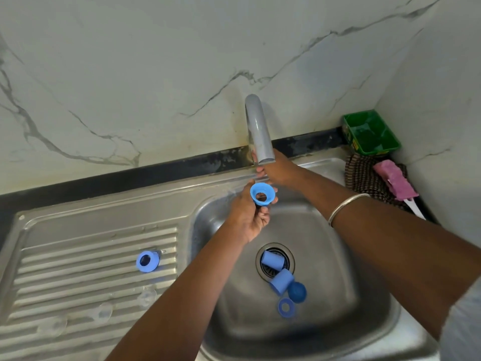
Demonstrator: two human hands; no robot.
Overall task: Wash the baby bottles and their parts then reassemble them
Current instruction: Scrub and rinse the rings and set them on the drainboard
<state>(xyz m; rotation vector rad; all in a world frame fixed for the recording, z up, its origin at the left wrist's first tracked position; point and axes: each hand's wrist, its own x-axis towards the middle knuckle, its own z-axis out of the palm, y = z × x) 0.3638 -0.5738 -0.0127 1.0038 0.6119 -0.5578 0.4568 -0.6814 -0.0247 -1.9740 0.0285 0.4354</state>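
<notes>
Blue plastic, a screw ring point(261, 196), sits in the left hand point(248, 217): the fingers curl round its rim and pinch it, opening turned toward the camera. It is held just below the spout of the tap point(259, 128), which appears to place it where the water would fall (no stream can be made out in the picture).

The right hand point(279, 169) reaches past the ring to the base of the tap, behind the spout. The spout hides its fingers, so whether they grip a handle or only touch it cannot be told; the likely purpose is to work the water. A bangle point(346, 207) rings that wrist.

Outward from the hands, in the basin of the sink point(364, 295), well below the held ring:
- two blue caps point(277, 272), one lying on the drain point(290, 256), the other touching it;
- a dark blue dome point(297, 291) against the second cap;
- a second ring point(285, 307) lying flat just beside the dome.

These appear to await rinsing. On the ribbed drainboard point(78, 269), left of the basin, lies a third ring point(147, 261); near it rest three clear teats point(104, 311), faint against the steel. Their position suggests parts set apart to drain, though this cannot be confirmed.

At the far right corner stand a green tray point(371, 132), a cloth point(364, 175) and a pink brush point(397, 182).
</notes>
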